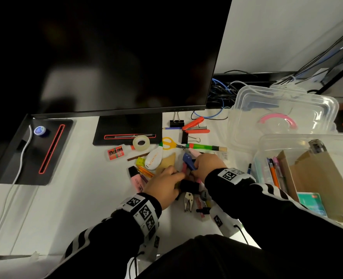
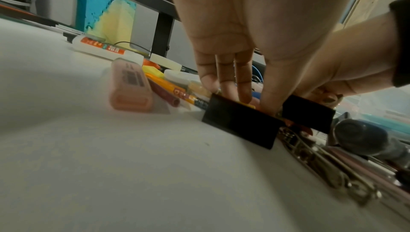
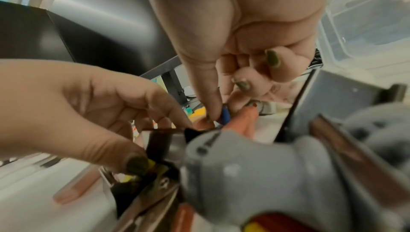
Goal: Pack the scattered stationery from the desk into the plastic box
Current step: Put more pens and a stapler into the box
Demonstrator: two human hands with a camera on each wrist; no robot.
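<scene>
Head cam: my left hand [image 1: 165, 185] & right hand [image 1: 207, 164] both down in stationery pile on worktop [image 1: 82, 198]; plastic box [image 1: 271, 146] sits to right. 
L wrist: left fingers [image 2: 244, 85] pinch black binder clip [image 2: 239, 121]. 
R wrist: right fingers [image 3: 213, 106] pinch blue pen [image 3: 225, 115].

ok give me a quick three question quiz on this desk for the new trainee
1. True or false: the yellow-handled scissors already lie in the plastic box.
2. What does the right hand pinch? A) a blue tool B) the tape roll C) the red stapler
3. Fill in: the left hand has its grip on a black ____.

Key: 1 false, they lie on the desk. 2 A. 3 binder clip.
</scene>
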